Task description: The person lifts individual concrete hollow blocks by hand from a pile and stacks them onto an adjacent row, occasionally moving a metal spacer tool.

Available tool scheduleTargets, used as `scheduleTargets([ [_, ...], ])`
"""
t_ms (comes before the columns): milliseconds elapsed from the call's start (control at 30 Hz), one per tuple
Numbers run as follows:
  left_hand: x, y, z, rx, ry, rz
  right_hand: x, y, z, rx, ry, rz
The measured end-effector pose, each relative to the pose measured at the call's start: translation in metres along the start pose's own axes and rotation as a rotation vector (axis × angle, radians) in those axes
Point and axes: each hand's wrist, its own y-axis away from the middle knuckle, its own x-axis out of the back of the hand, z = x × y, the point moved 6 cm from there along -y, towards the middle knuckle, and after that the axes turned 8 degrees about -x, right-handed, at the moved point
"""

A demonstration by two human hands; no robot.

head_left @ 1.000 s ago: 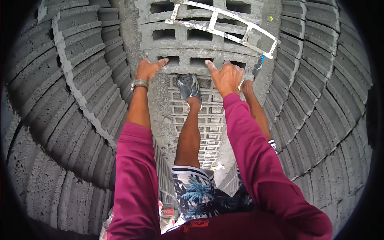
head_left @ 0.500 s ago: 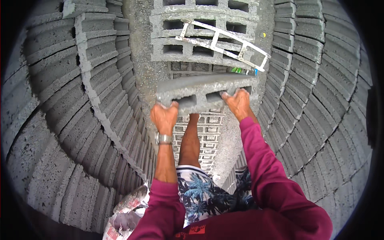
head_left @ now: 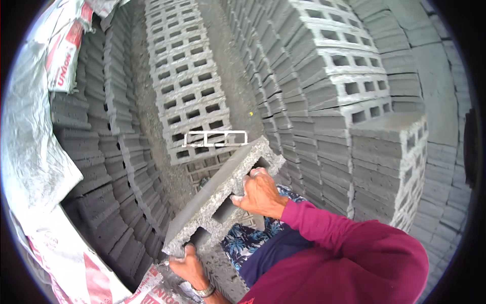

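I hold a grey hollow concrete block [head_left: 215,190] in front of me with both hands. It is tilted, with its lower end to the left and its upper end to the right, and its hollows face me. My left hand [head_left: 190,267] is closed on the lower end, its thumb at the edge of a hollow. My right hand [head_left: 259,195] grips nearer the upper end, fingers hooked at the hollows. The far sides of both grips are hidden behind the block. Just past the block's upper edge, a white ladder-like frame [head_left: 215,145] lies on a row of blocks.
A long row of hollow blocks [head_left: 187,83] runs along the gravel ground [head_left: 225,61]. Tall block stacks rise on the left [head_left: 96,202] and right [head_left: 324,137]. Red-and-white sacking [head_left: 38,167] covers the far left side. A flat-topped stack [head_left: 390,124] stands at the right.
The block has gone from nearly level to steeply tilted, its left end lower and nearer. Both hands have stayed on it. The view has swung, bringing sacking and more right-hand stacks into sight.
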Motion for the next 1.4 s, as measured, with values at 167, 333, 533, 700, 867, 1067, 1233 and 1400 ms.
scheduleTargets([
  [167, -0.022, 0.048, 0.14, -0.053, 0.244, -0.079, 0.187, 0.039, -0.017, 0.174, 0.092, 0.431],
  [333, -0.099, 0.08, 0.265, -0.409, 0.143, -0.36, 0.353, 0.069, 0.042, 0.107, 0.231, 0.614],
  [533, -0.216, 0.132, 0.366, -0.578, 0.118, -0.576, 0.464, 0.096, 0.156, -0.133, 0.256, 0.76],
  [700, -0.309, 0.165, 0.396, -0.697, 0.104, -0.704, 0.494, 0.107, 0.257, -0.39, 0.182, 0.717],
  [867, -0.357, 0.198, 0.407, -0.799, -0.117, -0.72, 0.485, 0.115, 0.339, -0.493, 0.122, 0.664],
  [1067, -0.359, 0.202, 0.41, -0.743, -0.157, -0.795, 0.487, 0.107, 0.354, -0.373, 0.128, 0.598],
  [1233, -0.358, 0.208, 0.411, -0.833, -0.108, -0.848, 0.49, 0.113, 0.351, -0.48, 0.16, 0.587],
  [1400, -0.373, 0.173, 0.385, -0.546, 0.03, -1.316, 0.476, 0.116, 0.343, -0.518, 0.143, 0.656],
])
